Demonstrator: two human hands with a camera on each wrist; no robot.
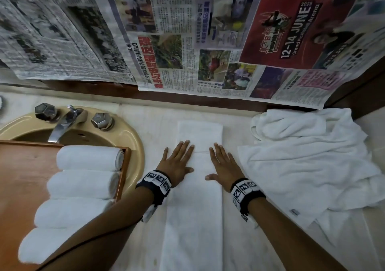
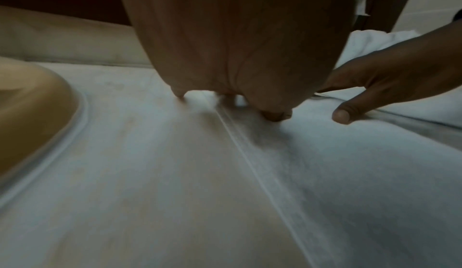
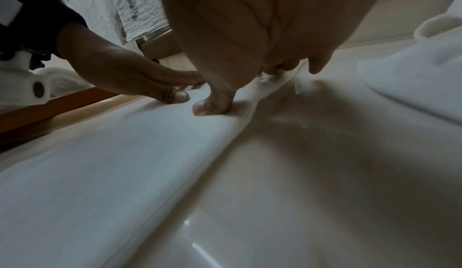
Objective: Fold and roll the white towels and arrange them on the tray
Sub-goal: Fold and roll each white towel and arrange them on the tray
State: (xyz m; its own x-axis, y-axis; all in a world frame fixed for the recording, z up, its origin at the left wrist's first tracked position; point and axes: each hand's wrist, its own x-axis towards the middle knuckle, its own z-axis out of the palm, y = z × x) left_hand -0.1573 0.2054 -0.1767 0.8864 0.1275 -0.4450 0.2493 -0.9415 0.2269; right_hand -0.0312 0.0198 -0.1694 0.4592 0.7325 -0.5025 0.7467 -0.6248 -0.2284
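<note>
A white towel (image 1: 195,197), folded into a long narrow strip, lies flat on the pale counter and runs away from me. My left hand (image 1: 178,161) presses flat on its left side with fingers spread. My right hand (image 1: 223,164) presses flat on its right side the same way. From the left wrist the towel (image 2: 337,173) fills the lower right, and from the right wrist the towel (image 3: 112,173) fills the left. A wooden tray (image 1: 23,174) at the left holds several rolled white towels (image 1: 89,157) side by side.
A beige sink (image 1: 133,143) with a metal tap (image 1: 62,124) lies under the tray's far end. A heap of unfolded white towels (image 1: 308,158) covers the counter at the right. Newspaper (image 1: 187,30) covers the wall behind.
</note>
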